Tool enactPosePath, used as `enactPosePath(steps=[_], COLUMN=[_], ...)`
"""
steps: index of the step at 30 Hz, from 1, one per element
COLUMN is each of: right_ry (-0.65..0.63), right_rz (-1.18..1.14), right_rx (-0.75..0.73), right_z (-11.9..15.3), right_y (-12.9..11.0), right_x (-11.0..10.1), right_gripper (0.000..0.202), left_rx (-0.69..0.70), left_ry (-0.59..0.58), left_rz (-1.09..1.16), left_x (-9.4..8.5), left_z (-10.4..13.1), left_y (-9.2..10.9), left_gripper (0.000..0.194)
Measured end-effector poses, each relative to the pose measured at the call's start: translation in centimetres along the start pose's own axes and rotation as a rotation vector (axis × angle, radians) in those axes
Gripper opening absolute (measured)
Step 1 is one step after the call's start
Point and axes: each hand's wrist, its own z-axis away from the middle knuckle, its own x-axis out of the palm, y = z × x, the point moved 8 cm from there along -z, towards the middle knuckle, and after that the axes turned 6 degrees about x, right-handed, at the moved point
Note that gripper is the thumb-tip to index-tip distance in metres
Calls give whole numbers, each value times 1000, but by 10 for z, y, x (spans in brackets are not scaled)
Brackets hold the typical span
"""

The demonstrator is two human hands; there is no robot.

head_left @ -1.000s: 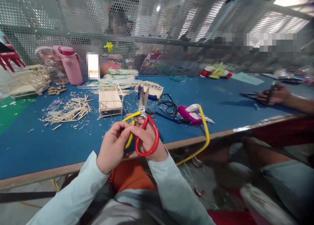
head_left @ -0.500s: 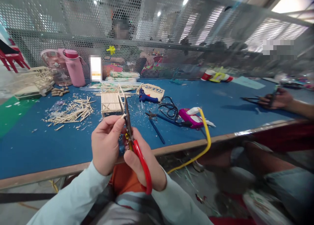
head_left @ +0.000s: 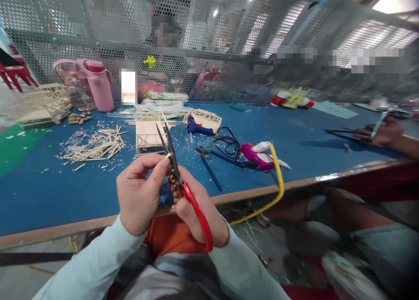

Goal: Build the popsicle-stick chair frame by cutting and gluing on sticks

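Observation:
My left hand pinches a small pale stick piece between thumb and fingertip, right at the scissor blades. Red-handled scissors are gripped in my right hand, their blades slightly parted and pointing away from me. Behind the blades stands a small stick-built frame with a slatted top. A heap of short sticks lies left of it. To the right are a blue glue gun and blue-handled pliers.
A purple and white device with a yellow cable lies right of the pliers. Pink bottle, peanuts and another stick model are at the back left. At the right, another person's hand holds dark pliers.
My right hand and the scissors have shifted slightly right, and the blades look a little wider apart. My left hand is slightly further left. The other person's hand has also moved a little right.

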Motion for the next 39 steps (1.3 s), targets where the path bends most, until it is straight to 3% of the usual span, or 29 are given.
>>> enactPosePath(steps=[4,10,15,21,27,33,36,39], right_ry=[24,93,119,48,3,33,149,351], right_rz=[13,-70,-81,115,117,5,-135,-262], right_rx=[9,69,106,90,73,156,182,189], right_z=[0,0,-3,-4,-2,-2,-5,-11], right_y=[0,11,11,6,5,12,21,28], right_x=[0,-3,-11,-13,-11,-10,-14,-26], right_gripper=[64,43,46,58,63,48,40,42], left_rx=[55,120,133,167,213,279,276,264], left_ry=[-11,-41,-132,-82,-105,-154,-184,-311], left_rz=[-57,-134,-229,-299,-336,-371,-384,-368], left_x=[0,0,2,-6,-7,-3,-1,7], left_z=[0,1,0,-5,-7,-6,-7,-7], left_y=[2,3,1,3,6,9,8,6], left_gripper=[3,6,9,10,9,9,9,10])
